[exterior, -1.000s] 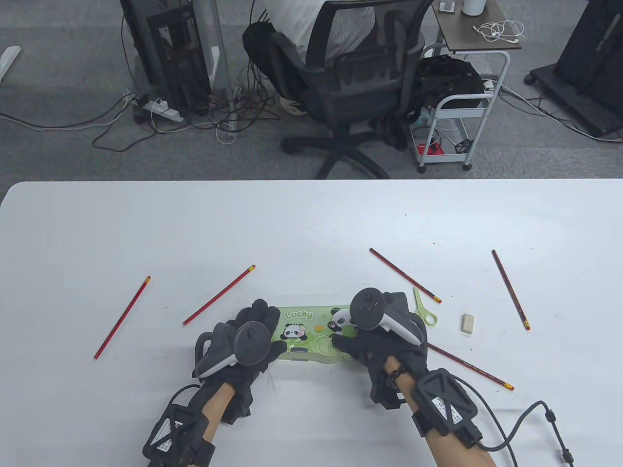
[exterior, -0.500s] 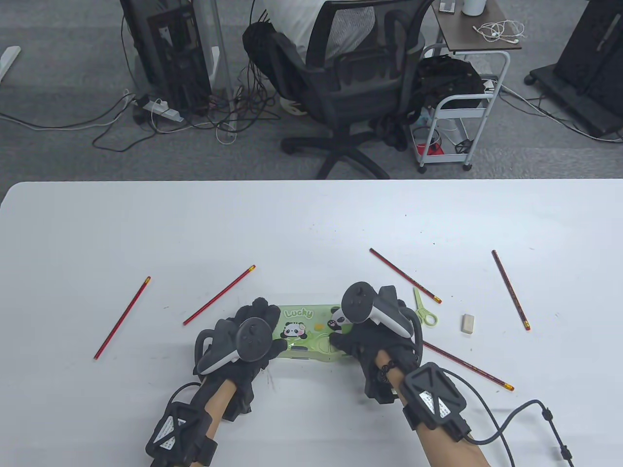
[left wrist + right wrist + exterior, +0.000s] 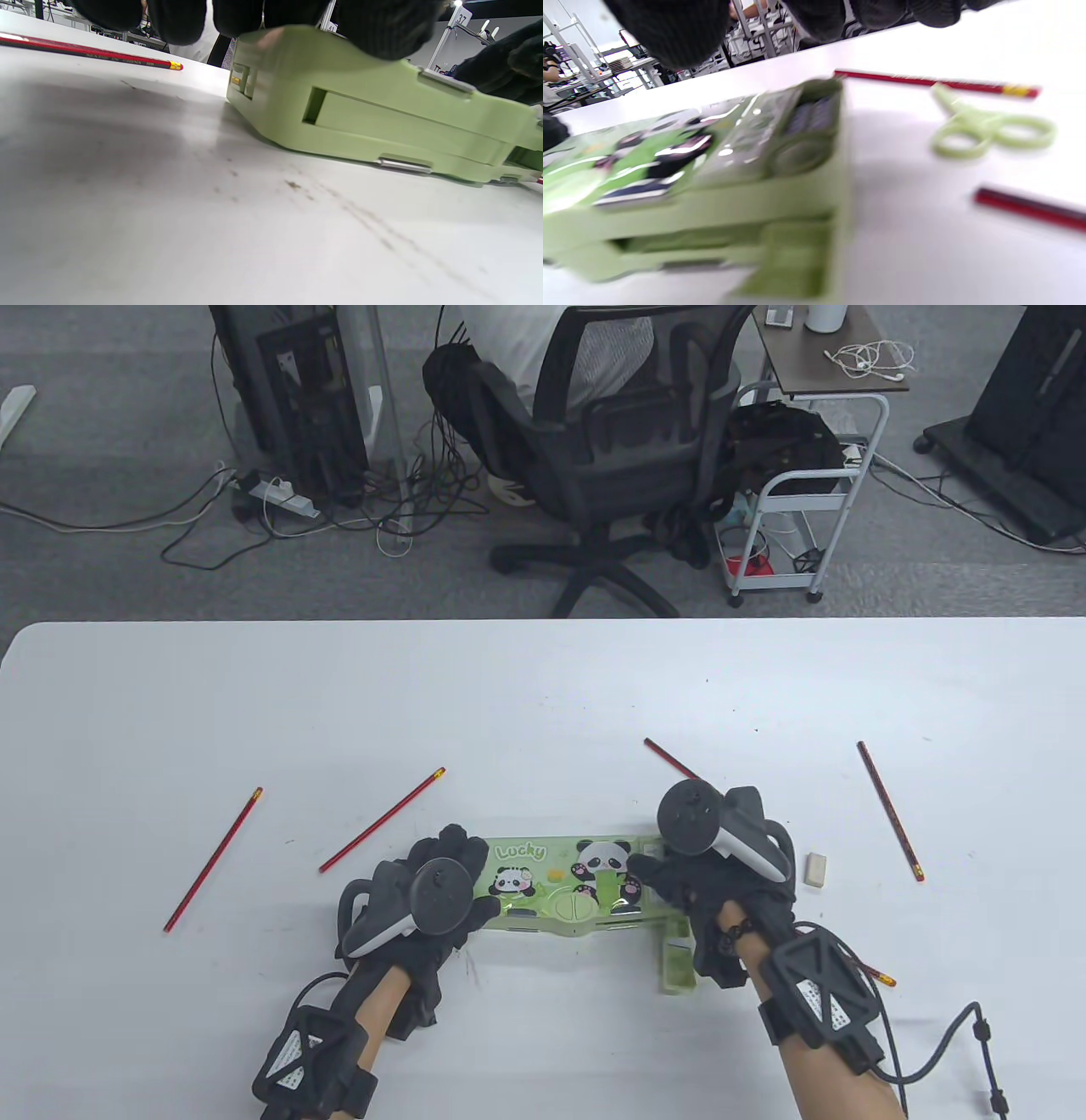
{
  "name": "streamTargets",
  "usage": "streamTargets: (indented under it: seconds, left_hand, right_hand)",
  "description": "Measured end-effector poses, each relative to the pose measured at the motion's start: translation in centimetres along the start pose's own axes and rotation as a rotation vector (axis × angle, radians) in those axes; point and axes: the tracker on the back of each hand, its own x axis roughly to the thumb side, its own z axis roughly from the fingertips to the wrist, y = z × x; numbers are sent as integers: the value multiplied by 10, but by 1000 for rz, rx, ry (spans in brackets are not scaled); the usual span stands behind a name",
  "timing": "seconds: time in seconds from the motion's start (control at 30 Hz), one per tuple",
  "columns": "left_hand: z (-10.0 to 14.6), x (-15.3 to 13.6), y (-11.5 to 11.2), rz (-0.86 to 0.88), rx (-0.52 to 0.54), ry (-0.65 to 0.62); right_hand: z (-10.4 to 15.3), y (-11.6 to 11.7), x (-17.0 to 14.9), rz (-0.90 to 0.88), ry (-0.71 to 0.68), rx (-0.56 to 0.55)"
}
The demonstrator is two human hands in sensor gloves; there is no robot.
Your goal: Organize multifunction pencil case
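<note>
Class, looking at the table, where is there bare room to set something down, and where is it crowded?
Bare: the far table strip beyond every pencil, and the near-left corner below the leftmost pencil. Crowded: right of the pencil case, around the right hand, eraser and scissors.

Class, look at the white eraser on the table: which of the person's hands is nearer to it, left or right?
Right. The right hand is at the pencil case's right end, just left of the eraser without touching it. The left hand holds the case's far left end.
</note>
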Motion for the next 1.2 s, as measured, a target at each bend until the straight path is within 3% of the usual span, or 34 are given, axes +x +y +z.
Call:
streamTargets:
  seconds: [0.27,0.5,0.67,0.9,1.2]
  left_hand:
    - [0,0,0,3,-1,1]
    - [0,0,0,6,-1,1]
    - [0,0,0,8,-1,1]
    - [0,0,0,8,-1,1]
    - [0,0,0,7,-4,2]
  right_hand:
    - [7,-20,-44,96,26,-130]
    - [6,-21,-71,201,54,-157]
    - [6,-19,-84,250,85,-128]
    - [7,-5,-112,373,167,7]
    - [7,15,-131,435,218,55]
